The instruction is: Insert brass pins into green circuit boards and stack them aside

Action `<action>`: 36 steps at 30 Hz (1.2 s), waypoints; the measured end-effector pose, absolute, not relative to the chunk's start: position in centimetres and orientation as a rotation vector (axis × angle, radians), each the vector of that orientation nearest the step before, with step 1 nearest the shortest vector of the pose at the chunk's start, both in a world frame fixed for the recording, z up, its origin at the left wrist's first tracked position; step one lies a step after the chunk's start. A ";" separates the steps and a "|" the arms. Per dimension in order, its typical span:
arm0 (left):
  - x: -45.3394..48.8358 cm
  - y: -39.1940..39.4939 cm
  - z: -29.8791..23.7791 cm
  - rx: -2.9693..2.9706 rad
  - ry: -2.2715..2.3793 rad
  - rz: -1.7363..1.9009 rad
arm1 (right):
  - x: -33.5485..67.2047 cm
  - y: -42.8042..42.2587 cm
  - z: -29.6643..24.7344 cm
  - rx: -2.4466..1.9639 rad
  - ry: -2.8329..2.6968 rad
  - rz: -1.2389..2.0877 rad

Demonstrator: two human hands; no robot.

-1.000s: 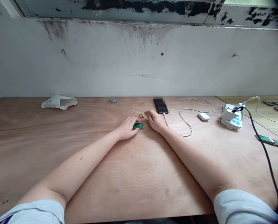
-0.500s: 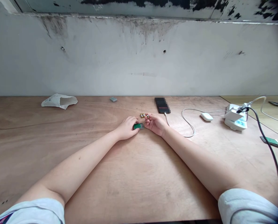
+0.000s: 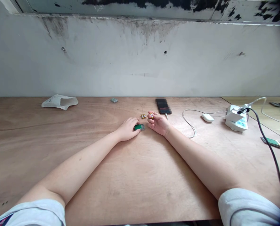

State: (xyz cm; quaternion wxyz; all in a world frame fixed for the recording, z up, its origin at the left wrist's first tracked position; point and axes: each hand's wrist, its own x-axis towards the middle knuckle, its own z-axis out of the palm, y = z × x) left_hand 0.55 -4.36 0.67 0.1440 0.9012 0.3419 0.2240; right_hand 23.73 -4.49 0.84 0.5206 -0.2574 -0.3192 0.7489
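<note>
My left hand (image 3: 128, 130) rests on the table with its thumb and fingers closed around a small grey case with a green face (image 3: 139, 127). Just right of it, my right hand (image 3: 160, 123) is turned palm up, pinching a small battery with yellow and silver on it (image 3: 151, 115) between thumb and fingers. A few more small yellow-and-silver batteries (image 3: 143, 116) lie side by side on the table behind the case, between my hands.
A phone (image 3: 164, 108) on a white cable lies behind my right hand. To the right are a white mouse-like case (image 3: 207, 117), a white power strip with plugs (image 3: 236, 121) and a green board (image 3: 275, 142). Further back sit a small grey block (image 3: 114, 100) and a crumpled white bag (image 3: 59, 102).
My right hand has moved slightly right, away from the case, and the battery in its fingers shows more plainly. My left hand has stayed in place with the case.
</note>
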 end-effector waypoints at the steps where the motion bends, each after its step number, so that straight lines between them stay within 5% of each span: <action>1: 0.5 -4.4 0.7 2.599 0.989 0.642 | 23.6 -4.5 0.7 -0.640 -0.794 1.764; 11: 0.6 -4.7 1.0 2.598 0.991 0.605 | 21.6 -5.7 -0.1 -1.079 -1.688 0.845; 20: 0.5 -4.6 0.8 2.613 1.004 0.598 | 21.0 -5.6 0.2 -1.275 -2.021 0.457; 36: 0.6 -4.6 0.9 2.604 1.040 0.579 | 22.2 -5.1 0.3 -1.063 -2.125 0.561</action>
